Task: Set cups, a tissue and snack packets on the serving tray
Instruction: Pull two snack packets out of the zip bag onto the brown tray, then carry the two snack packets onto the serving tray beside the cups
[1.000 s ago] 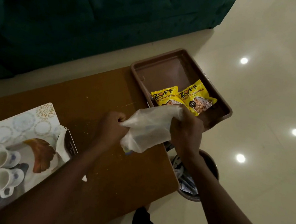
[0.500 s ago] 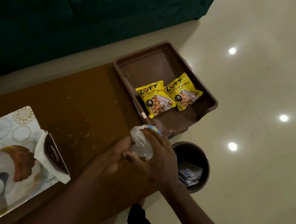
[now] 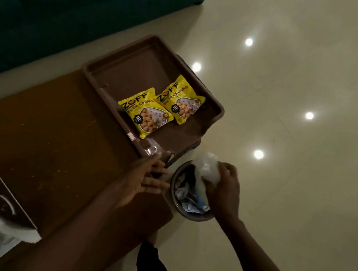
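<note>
Over bin, right hand grip holds crumpled plastic wrap; left hand w/ grip wide on worktop. Snack packets prob. light, crinkly; pinch edges.

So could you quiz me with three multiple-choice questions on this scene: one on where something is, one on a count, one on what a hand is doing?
1. Where is the bin?
A. On the table
B. On the floor beside the table's end
C. Inside the tray

2. How many yellow snack packets lie in the brown tray?
A. One
B. Two
C. Four

3. What is the right hand doing?
A. Gripping a crumpled plastic bag over the bin
B. Resting empty on the tray
C. Lifting a cup

Answers: 1 B, the bin stands on the pale floor by the table. 2 B, one packet lies beside another. 3 A, its fingers close on the bag above the bin; the left hand is open.
</note>
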